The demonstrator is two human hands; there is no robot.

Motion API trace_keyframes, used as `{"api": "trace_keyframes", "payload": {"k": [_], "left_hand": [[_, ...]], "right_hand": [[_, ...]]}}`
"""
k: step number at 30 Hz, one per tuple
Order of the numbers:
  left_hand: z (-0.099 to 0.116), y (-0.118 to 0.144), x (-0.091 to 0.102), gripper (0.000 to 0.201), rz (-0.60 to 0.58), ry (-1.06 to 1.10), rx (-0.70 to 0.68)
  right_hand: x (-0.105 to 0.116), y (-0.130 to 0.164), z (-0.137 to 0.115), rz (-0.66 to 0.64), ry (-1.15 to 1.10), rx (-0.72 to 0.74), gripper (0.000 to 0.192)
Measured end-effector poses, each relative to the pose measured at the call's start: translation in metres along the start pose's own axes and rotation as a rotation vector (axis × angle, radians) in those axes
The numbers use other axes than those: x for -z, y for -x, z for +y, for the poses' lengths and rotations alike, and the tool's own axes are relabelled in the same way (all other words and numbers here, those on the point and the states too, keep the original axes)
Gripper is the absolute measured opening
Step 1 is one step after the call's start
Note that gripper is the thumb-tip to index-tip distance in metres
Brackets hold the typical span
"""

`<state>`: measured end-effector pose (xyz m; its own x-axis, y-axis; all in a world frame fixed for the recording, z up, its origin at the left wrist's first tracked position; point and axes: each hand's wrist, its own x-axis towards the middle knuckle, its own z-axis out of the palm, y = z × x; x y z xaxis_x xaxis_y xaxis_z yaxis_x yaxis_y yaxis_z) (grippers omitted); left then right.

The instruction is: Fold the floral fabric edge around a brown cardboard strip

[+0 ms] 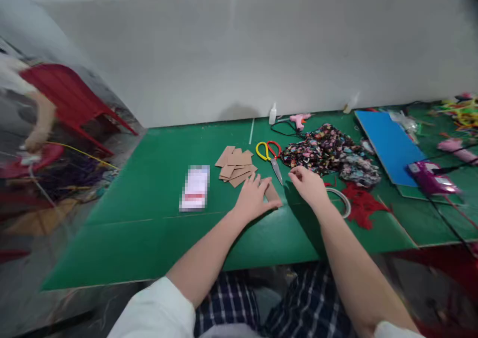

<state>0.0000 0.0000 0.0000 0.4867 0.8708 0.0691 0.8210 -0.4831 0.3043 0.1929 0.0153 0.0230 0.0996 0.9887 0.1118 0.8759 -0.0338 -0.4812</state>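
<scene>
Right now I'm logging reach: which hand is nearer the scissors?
Right. The right hand lies just right of the scissors blade tip; the left hand rests farther below-left.

Even, soft overhead light; faint shadows under the hands; edges smeared, warped and blurred.

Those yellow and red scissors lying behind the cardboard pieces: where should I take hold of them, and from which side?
Take the scissors by the looped handles, coming from the far left. The handles face away and the blade tip points toward the right hand, so a near-side reach would probably meet the point.
</scene>
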Motion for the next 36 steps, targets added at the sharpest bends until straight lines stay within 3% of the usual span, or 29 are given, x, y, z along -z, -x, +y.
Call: {"api": "trace_keyframes", "payload": {"k": [3, 6, 10, 15, 21, 24, 29, 33, 36], "left_hand": [[-0.005, 0.004, 0.0, 0.093, -0.016, 0.048, -0.034], [-0.011, 0.004, 0.001, 0.095, 0.045, 0.169, -0.057], [-0.014, 0.002, 0.002, 0.074, 0.165, 0.445, -0.076], [-0.017, -0.001, 0.002, 0.056, 0.289, 0.833, 0.131], [-0.021, -0.007, 0.001, 0.041, 0.335, 1.177, 0.41], [-0.023, -0.009, 0.0, 0.036, 0.339, 1.215, 0.499], [-0.033, -0.011, 0.001, 0.022, 0.37, 1.174, 0.572], [-0.039, -0.011, 0.001, 0.023, 0.395, 1.125, 0.613], [-0.037, -0.011, 0.002, 0.029, 0.378, 1.118, 0.614]], "right_hand": [[-0.015, 0.012, -0.009, -0.07, -0.017, 0.045, 0.02], [-0.028, 0.019, -0.014, -0.072, -0.051, 0.084, 0.022], [-0.038, 0.023, -0.015, -0.105, -0.306, 0.131, 0.026], [-0.042, 0.027, -0.015, -0.332, -0.567, 0.104, 0.034], [-0.047, 0.028, -0.014, -0.404, -0.624, 0.076, 0.024], [-0.045, 0.027, -0.014, -0.379, -0.546, 0.111, 0.022], [-0.028, 0.027, -0.01, -0.345, -0.212, 0.28, 0.022], [-0.017, 0.026, 0.0, -0.21, 0.102, 0.192, 0.029], [-0.018, 0.028, 0.0, -0.092, 0.088, 0.166, 0.031]]}}
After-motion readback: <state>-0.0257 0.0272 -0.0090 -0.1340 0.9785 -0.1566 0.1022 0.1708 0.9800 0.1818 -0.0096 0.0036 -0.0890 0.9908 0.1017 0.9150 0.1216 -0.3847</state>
